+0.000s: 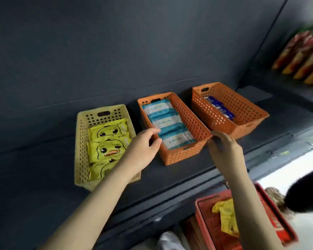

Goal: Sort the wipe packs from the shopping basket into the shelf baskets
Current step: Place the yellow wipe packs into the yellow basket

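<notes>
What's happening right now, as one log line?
left hand at middle orange basket left rim | right hand at its front right corner | grips unclear | yellow pack in shopping basket

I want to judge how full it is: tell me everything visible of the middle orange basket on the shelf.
The middle orange basket is a rectangular plastic crate with perforated walls and a handle slot at each end. It stands upright on the dark shelf, between the yellow basket and a second orange basket. A row of overlapping blue-and-white wipe packs fills its length. The left hand touches its left rim. The right hand is at its front right corner, contact unclear.
</notes>
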`<state>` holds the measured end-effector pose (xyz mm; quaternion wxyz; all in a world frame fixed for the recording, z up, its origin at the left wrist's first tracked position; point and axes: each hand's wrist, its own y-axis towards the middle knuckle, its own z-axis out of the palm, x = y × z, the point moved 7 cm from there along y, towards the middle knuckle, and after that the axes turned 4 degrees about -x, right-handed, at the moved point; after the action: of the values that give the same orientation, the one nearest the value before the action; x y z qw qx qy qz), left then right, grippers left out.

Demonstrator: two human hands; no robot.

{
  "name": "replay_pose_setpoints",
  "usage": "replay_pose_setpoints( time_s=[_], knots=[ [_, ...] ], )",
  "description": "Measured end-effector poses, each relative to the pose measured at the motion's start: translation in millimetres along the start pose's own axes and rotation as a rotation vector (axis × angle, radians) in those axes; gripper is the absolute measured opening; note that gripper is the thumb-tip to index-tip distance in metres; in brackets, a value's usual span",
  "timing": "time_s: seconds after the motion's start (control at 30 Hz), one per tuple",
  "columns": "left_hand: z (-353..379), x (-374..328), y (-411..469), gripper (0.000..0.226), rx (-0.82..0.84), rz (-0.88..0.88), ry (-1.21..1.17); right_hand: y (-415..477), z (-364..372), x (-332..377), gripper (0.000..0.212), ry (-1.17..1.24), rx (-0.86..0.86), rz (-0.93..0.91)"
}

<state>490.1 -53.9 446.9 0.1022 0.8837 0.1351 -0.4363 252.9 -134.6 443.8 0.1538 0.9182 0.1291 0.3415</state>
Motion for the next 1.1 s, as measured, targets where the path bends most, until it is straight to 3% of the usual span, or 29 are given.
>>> replay_pose_setpoints(
  time_s=[0.17,0.5,0.77,1.1],
  knots=[
    [29,-8,-72,0.024,0.082,0.162,-0.172,-117,-27,-29,0.030,-0.014,0.107,0.254],
    [162,35,-161,0.026,0.425,0.005,-0.170,-270,-29,-143,0.026,0.029,0.175,0.707],
    [293,60,-171,0.025,0.551,-0.213,-0.036,-286,-42,-270,0.029,0.047,0.267,0.906],
    [484,100,-161,0.028,0.714,-0.417,0.155,-245,-6,-456,0.026,0.063,0.498,0.978]
  ],
)
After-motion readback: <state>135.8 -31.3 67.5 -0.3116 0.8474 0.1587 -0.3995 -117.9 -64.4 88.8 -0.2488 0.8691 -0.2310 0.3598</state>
